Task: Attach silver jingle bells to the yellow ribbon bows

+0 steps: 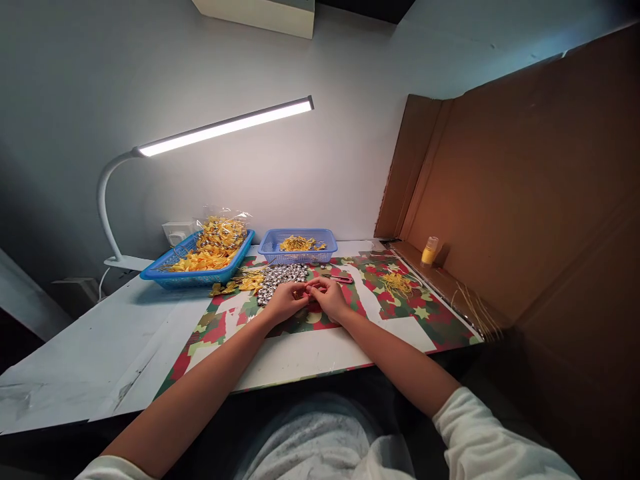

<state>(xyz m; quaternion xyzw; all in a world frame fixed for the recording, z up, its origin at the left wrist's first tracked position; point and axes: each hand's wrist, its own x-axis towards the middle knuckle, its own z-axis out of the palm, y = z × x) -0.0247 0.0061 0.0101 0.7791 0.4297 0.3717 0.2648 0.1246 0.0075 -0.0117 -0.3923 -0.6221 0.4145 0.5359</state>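
From upper left I see the lamp [225, 127] lit over the desk, its base at left centre. Just below it sits the big basket [197, 270] heaped with yellow bows, a clear bag on top. Right of that, mid-frame, the small basket [299, 245] holds more yellow bits, and in front of it lies a pile of silver beads [281, 277] on the camouflage mat [425, 313].

My left hand [283, 303] and right hand [330, 299] meet at centre frame, fingertips pinched together on one small piece [307, 291]; it is too tiny for me to name, possibly a bead or a bow. I judge it light, small and easy to drop, the metal ones slick, so a fingertip pinch at its edges suits it.

Further right lie a loose tuft of yellow threads [397, 283], then a small yellow bottle [429, 251] against the cardboard wall [525, 200], with thin straws [475, 310] along its foot. I can read no writing or label anywhere.
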